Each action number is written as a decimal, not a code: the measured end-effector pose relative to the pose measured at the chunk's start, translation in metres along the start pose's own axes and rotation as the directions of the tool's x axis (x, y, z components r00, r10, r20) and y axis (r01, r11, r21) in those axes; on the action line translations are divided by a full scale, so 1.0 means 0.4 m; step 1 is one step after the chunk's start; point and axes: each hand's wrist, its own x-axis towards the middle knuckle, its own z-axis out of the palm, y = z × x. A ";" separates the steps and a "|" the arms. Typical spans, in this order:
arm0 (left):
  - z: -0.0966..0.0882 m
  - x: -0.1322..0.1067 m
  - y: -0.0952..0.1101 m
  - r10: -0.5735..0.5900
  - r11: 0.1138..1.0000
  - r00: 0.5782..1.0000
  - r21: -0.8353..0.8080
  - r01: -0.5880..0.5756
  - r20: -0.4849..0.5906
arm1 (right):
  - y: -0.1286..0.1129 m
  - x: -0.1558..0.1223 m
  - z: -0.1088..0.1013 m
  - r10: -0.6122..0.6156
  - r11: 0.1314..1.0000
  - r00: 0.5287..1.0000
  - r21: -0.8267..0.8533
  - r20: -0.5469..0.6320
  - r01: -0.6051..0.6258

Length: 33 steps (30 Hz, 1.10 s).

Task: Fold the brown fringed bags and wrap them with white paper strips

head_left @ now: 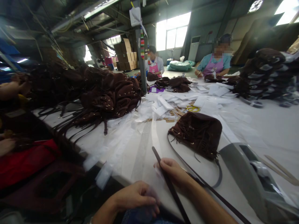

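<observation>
My right hand (pixel 174 171) pinches a dark brown strap (pixel 169 182) between thumb and fingers, close to its rounded end. The strap's end points up and away, and its other part runs down out of view at the bottom edge. Lower and to the left, my left hand (pixel 137 196) is curled with the fingertips blurred; what it holds, if anything, I cannot make out. Beyond my right hand a dark brown fringed bag (pixel 198 133) with gold eyelets lies on the white table (pixel 130 149), its long strap looping toward me.
A grey tape dispenser (pixel 252 174) stands at the right. Brown bags (pixel 116 93) are heaped at left, others stacked at right (pixel 261 74). White packets (pixel 163 104) and yellow-handled scissors (pixel 192 108) lie mid-table. Two people in pink aprons work opposite; another person's hands show at far left.
</observation>
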 end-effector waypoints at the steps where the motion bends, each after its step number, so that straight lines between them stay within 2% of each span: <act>1: 0.001 -0.007 -0.003 -0.016 1.000 1.000 -0.006 0.016 0.018 | -0.001 0.003 -0.003 -0.013 1.000 0.999 0.014 -0.045 0.014; 3: -0.001 -0.031 -0.001 -0.010 1.000 1.000 -0.016 0.010 0.011 | -0.004 0.009 -0.012 -0.046 0.998 0.993 0.034 -0.111 0.050; 5: -0.008 -0.068 0.008 0.031 0.999 0.999 -0.037 -0.032 -0.026 | -0.004 0.012 -0.022 -0.061 0.995 0.991 0.065 -0.121 0.070; 10: -0.043 -0.173 0.021 0.113 0.989 0.980 -0.077 -0.127 -0.166 | -0.006 0.003 -0.039 0.004 0.982 1.000 0.188 -0.018 0.000; 14: -0.043 -0.201 -0.006 -0.002 1.000 0.940 -0.006 -0.001 -0.340 | -0.014 -0.010 -0.031 -0.010 0.980 0.999 0.201 0.041 0.001; 16: -0.031 -0.200 -0.032 -0.031 0.998 0.924 0.031 0.046 -0.381 | -0.014 -0.015 -0.022 0.018 0.985 0.996 0.167 0.083 -0.032; 19: -0.015 -0.212 -0.064 0.047 0.999 0.912 0.006 -0.049 -0.407 | -0.008 -0.017 -0.011 0.097 0.988 0.981 0.106 0.166 -0.116; 21: -0.016 -0.237 -0.061 0.138 0.983 0.873 -0.045 -0.180 -0.468 | -0.002 -0.012 -0.011 0.123 0.987 0.981 0.084 0.151 -0.136; 24: -0.047 -0.286 -0.003 0.276 0.947 0.746 0.036 -0.320 -0.606 | 0.006 0.007 -0.022 0.067 0.992 0.998 0.110 0.002 -0.067; 26: -0.086 -0.313 0.064 0.344 0.931 0.663 0.149 -0.334 -0.665 | 0.011 0.021 -0.033 0.022 0.989 0.995 0.148 -0.096 -0.008; 28: -0.132 -0.337 0.145 0.428 0.893 0.586 0.224 -0.390 -0.688 | 0.016 0.030 -0.044 0.007 0.986 0.990 0.166 -0.140 0.016; 29: -0.154 -0.349 0.188 0.495 0.848 0.511 0.264 -0.459 -0.702 | 0.019 0.032 -0.048 0.005 0.985 0.990 0.169 -0.142 0.020; 30: -0.173 -0.364 0.231 0.570 0.776 0.403 0.307 -0.551 -0.716 | 0.021 0.032 -0.051 0.001 0.985 0.991 0.170 -0.134 0.022; 31: -0.188 -0.381 0.275 0.628 0.686 0.285 0.343 -0.641 -0.724 | 0.022 0.032 -0.054 -0.003 0.985 0.993 0.171 -0.122 0.024; 32: -0.197 -0.400 0.317 0.671 0.578 0.149 0.387 -0.719 -0.726 | 0.023 0.031 -0.056 -0.010 0.984 0.994 0.173 -0.112 0.029; 33: -0.200 -0.421 0.355 0.698 0.482 0.037 0.430 -0.763 -0.716 | 0.023 0.030 -0.057 -0.017 0.983 0.994 0.178 -0.107 0.036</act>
